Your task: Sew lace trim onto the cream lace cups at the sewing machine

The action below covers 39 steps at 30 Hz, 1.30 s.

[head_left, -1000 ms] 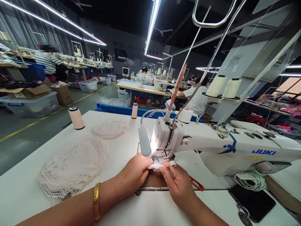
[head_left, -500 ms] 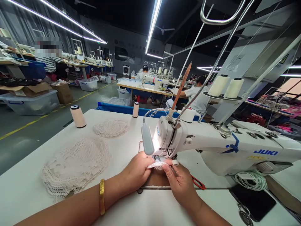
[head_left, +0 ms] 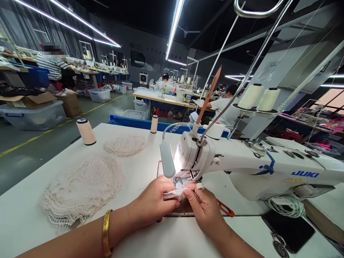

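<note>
Both hands are at the needle end of a white sewing machine (head_left: 228,152), under its small grey lamp (head_left: 167,159). A small piece of white lace (head_left: 176,192) stretches between them. My left hand (head_left: 153,197), with a gold bangle (head_left: 106,233) on its wrist, grips the lace's left part between thumb and fingers. My right hand (head_left: 202,206) pinches the lace's right end between thumb and forefinger, just below the presser foot area. The needle and the lace's far edge are partly hidden by the lamp and fingers.
Left on the white table lie a large lace pile (head_left: 83,190) and a smaller lace pile (head_left: 125,145), near two thread cones (head_left: 86,132). Orange-handled snips (head_left: 225,208) lie right of my hand; a black phone-like slab (head_left: 288,227) and coiled cable (head_left: 286,206) sit farther right. Co-workers sit beyond.
My left hand has shifted slightly left and its thumb has spread lower, showing more of the lace. My right hand has barely moved and keeps its pinch. The view has shifted slightly.
</note>
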### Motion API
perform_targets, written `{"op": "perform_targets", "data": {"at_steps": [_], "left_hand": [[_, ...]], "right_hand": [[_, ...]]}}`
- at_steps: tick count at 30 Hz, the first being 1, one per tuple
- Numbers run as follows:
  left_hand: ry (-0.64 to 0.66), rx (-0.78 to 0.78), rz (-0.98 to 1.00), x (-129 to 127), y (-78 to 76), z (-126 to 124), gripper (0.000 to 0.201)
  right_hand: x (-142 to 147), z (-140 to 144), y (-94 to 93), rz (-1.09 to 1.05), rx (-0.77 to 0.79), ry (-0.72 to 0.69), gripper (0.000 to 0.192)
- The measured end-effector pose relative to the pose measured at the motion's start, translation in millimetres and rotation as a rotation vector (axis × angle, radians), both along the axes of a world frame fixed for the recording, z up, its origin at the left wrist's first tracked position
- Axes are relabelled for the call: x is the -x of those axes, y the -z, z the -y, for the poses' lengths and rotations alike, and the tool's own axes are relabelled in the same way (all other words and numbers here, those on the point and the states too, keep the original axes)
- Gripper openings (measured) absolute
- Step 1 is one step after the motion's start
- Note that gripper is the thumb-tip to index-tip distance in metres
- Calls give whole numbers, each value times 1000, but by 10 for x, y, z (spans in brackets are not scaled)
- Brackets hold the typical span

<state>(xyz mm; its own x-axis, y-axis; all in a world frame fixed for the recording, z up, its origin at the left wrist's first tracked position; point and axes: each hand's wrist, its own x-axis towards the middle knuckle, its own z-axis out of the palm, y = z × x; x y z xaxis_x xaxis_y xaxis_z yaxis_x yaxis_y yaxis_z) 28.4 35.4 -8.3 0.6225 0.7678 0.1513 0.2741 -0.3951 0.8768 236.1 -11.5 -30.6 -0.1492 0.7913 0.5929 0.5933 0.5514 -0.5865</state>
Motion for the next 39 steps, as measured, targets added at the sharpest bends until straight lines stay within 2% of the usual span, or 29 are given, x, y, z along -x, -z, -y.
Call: {"op": "perform_targets", "data": {"at_steps": [4, 9, 13, 17, 24, 29, 33, 39], "left_hand": [[9, -44, 63, -16, -16, 55, 27], [-47, -277, -6, -24, 50, 65, 21], [18, -388, -66, 10, 125, 4, 19], [51, -382, -61, 12, 116, -8, 17], [2, -252, -72, -43, 62, 29, 9], [-28, -354, -54, 0, 125, -55, 21], [13, -375, -38, 5, 115, -51, 19], [21, -203, -33, -28, 33, 11, 16]], "right_hand": [[6, 26, -19, 41, 7, -11, 45], [26, 37, -36, 27, -43, -14, 38], [38, 26, -48, -15, -121, 11, 31], [40, 17, -64, 4, -122, 35, 35], [48, 31, -44, 8, -114, 29, 33], [69, 32, -48, -5, -120, 29, 31], [70, 25, -56, -32, -131, 23, 27], [55, 10, -19, -45, -87, 19, 27]]}}
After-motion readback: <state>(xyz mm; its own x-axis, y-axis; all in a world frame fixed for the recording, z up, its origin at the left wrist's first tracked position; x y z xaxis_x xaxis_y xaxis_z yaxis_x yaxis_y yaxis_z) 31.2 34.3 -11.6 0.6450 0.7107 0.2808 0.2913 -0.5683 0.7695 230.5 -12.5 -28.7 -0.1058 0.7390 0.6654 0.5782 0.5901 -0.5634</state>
